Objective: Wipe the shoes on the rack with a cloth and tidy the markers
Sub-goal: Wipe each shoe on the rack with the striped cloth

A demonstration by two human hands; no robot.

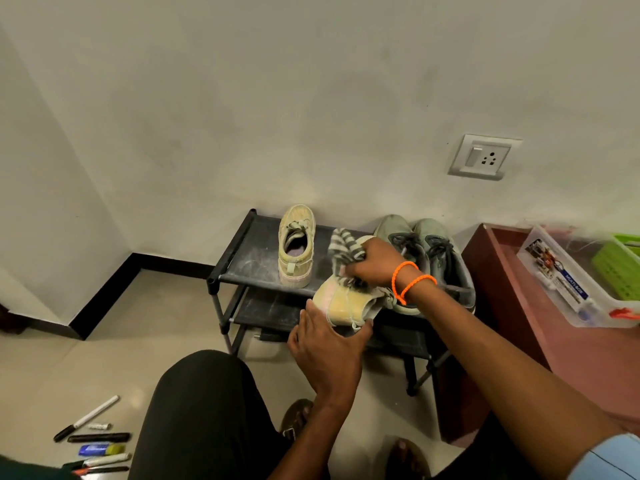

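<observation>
A yellow-beige shoe (341, 303) is lifted in front of the black shoe rack (249, 258), tilted on its side. My left hand (327, 344) grips it from below at the heel end. My right hand (372, 263) holds a grey striped cloth (343, 247) bunched against the top of the shoe. Its matching shoe (296, 245) stands on the rack's top shelf at the left. A pair of grey-green shoes (424, 247) sits on the right of that shelf. Several markers (93, 441) lie scattered on the floor at the lower left.
A dark red low cabinet (519, 306) stands right of the rack, bearing a clear plastic box (568, 285) and a green basket (620, 268). A wall socket (485, 157) is above. My knee (204, 410) and sandalled feet (298, 420) are in front of the rack.
</observation>
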